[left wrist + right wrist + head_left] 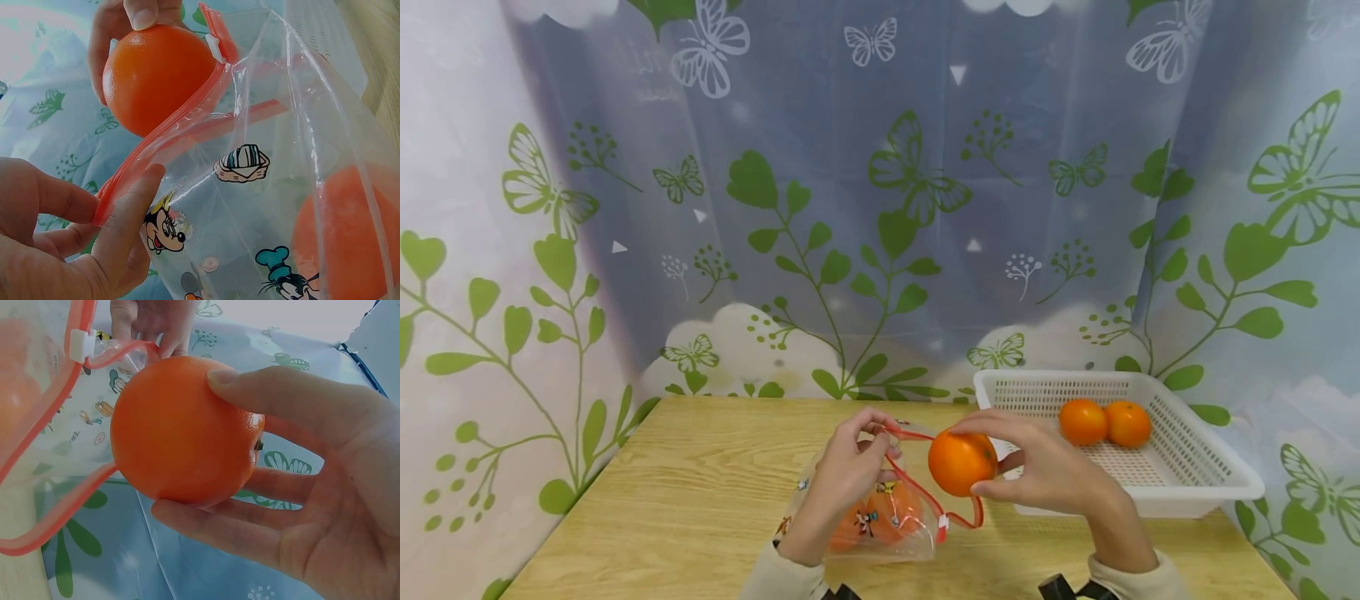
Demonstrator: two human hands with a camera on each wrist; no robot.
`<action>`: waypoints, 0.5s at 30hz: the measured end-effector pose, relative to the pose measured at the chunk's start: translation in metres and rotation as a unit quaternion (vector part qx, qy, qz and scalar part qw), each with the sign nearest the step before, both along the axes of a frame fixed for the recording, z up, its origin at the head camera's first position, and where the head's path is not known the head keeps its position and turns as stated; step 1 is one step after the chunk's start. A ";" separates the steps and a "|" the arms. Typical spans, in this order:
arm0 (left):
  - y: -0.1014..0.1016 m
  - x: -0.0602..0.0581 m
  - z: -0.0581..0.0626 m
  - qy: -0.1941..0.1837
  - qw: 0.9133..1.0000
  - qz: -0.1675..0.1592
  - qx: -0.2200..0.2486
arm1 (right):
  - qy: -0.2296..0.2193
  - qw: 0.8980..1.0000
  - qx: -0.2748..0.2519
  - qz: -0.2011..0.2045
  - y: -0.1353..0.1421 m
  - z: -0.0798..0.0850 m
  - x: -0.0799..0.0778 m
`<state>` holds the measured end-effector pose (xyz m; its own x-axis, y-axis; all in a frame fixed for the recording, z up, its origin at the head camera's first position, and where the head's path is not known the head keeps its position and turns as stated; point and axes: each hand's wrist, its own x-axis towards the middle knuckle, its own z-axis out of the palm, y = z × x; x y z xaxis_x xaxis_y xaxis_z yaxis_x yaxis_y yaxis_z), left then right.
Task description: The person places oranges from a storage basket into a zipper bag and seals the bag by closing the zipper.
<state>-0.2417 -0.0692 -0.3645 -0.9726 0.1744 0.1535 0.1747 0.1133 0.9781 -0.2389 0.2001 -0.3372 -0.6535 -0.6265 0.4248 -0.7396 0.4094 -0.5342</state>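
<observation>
My right hand (1048,467) grips an orange (961,462) between thumb and fingers, right at the open mouth of a clear zip bag (917,546). In the right wrist view the orange (181,434) fills the middle, with the fingers curved around its far side. My left hand (850,467) pinches the bag's red zip edge (147,140) at one end, and the mouth gapes toward the orange. Cartoon figures are printed on the clear plastic. Inside the bag on the table lie oranges (891,508), partly hidden by my left hand and wrist. A white slider (81,345) sits on the red zip.
A white plastic basket (1195,417) stands at the right of the wooden table (700,467), with two oranges (1105,422) in it. Behind the table hangs a curtain (850,208) printed with leaves and butterflies.
</observation>
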 end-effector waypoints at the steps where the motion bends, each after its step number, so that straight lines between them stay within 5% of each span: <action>1: 0.000 0.000 0.000 0.000 1.000 0.000 0.000 | 0.003 1.000 0.002 0.000 -0.001 0.000 0.000; 15: 0.000 0.001 0.001 0.005 1.000 -0.004 0.001 | 0.001 1.000 0.015 0.009 -0.014 -0.006 -0.004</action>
<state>-0.2410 -0.0692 -0.3635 -0.9696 0.1820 0.1633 0.1851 0.1099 0.9766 -0.2429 0.1865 -0.3430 -0.6407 -0.6512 0.4067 -0.7483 0.4114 -0.5203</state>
